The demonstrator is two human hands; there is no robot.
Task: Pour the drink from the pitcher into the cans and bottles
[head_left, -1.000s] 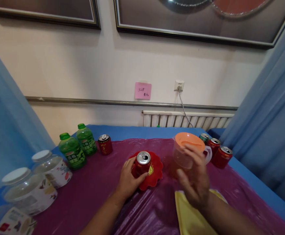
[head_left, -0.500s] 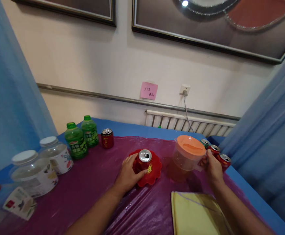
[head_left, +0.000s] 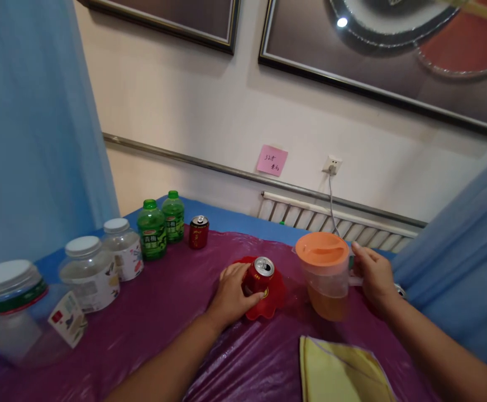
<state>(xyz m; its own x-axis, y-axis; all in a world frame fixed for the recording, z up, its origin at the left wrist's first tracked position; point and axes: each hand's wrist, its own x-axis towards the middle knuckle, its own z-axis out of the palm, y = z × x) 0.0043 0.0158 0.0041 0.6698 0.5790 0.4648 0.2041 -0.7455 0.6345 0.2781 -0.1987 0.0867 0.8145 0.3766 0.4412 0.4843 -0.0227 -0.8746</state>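
Left hand [head_left: 232, 294] curls round the red can [head_left: 261, 283]; right hand [head_left: 376, 277] seemingly grips the pitcher handle [head_left: 356, 281].

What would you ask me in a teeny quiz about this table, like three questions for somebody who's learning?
1. True or false: the left hand is holding a red drink can.
2. Choose one: what colour is the lid of the see-through plastic pitcher, the one with the right hand at its handle?
A) white
B) orange
C) green
3. Count: how many green plastic bottles stand next to the row of clear jars?

Key:
1. True.
2. B, orange.
3. Two.
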